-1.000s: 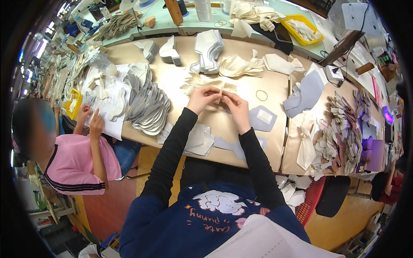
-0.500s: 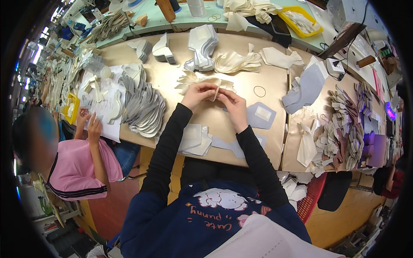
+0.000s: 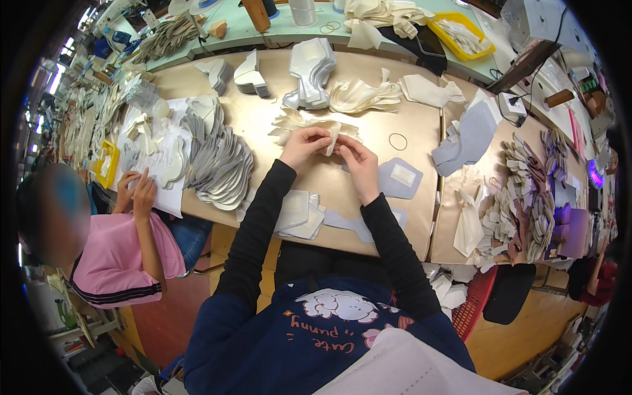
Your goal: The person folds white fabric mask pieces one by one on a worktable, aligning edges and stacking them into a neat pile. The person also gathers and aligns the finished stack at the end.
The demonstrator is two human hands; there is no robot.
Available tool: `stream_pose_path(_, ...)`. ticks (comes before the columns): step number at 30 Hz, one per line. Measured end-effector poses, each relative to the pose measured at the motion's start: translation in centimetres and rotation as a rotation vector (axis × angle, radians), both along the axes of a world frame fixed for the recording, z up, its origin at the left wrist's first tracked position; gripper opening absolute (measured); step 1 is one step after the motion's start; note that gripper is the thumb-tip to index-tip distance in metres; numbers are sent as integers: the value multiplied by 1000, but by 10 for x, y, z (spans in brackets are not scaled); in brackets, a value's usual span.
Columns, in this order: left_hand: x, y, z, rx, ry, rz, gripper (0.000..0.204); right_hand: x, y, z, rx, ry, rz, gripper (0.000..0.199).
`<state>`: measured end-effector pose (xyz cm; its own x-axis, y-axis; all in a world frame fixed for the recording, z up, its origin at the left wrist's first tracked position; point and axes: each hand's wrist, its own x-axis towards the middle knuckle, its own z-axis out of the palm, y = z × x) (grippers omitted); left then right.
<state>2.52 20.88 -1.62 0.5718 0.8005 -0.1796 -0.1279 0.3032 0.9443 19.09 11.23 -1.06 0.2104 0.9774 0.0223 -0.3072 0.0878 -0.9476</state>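
Note:
Between my two hands, above the middle of the table, is a small cream cut piece (image 3: 334, 137) that looks like fabric or thin leather. My left hand (image 3: 305, 145) pinches it from the left, thumb and fingers closed. On the right, the closed fingers of my right hand (image 3: 359, 164) grip its lower edge. Just beyond my hands lies a loose pile of cream pieces (image 3: 288, 120), partly hidden by them. A grey piece with a pale patch (image 3: 403, 175) lies right of my right hand. White and grey panels (image 3: 291, 209) lie between my forearms.
Stacks of grey-backed pieces (image 3: 222, 164) lie to the left, where a person in a pink shirt (image 3: 125, 253) works. Cut stacks (image 3: 311, 66) and cream pieces (image 3: 365, 95) line the far side. A rubber band (image 3: 397, 141) lies rightward. A red basket (image 3: 473, 306) stands below the table edge.
The cream piece in my fingers has turned and shows a broader face. My hands have barely moved. The person at left has brought their hands together over the paper.

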Motion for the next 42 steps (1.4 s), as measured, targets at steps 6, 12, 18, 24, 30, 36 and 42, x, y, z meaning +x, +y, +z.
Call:
stream_pose_path(6,3,1,-7,-21,25,18,17,-3,-7,11,370,-1051,-321,38)
stream_pose_path(12,-31,-3,10,22,-256,454,24,-4,-2,-4,255,-1324,-210,33)
stream_pose_path(18,-109,-35,70,213,-537,975,23,-6,-2,-6,238,-1308,-219,30)
stream_pose_path(24,-72,-129,117,617,206,851,14,0,-28,33,400,-629,116,48)
stream_pose_path(30,6,-213,87,852,325,13,8,22,-120,54,-179,272,609,63)
stream_pose_path(36,21,-236,76,975,145,31,26,62,-198,59,-484,117,366,31)
stream_pose_path(42,15,-207,58,708,297,-283,13,69,-221,76,-514,-175,364,34)
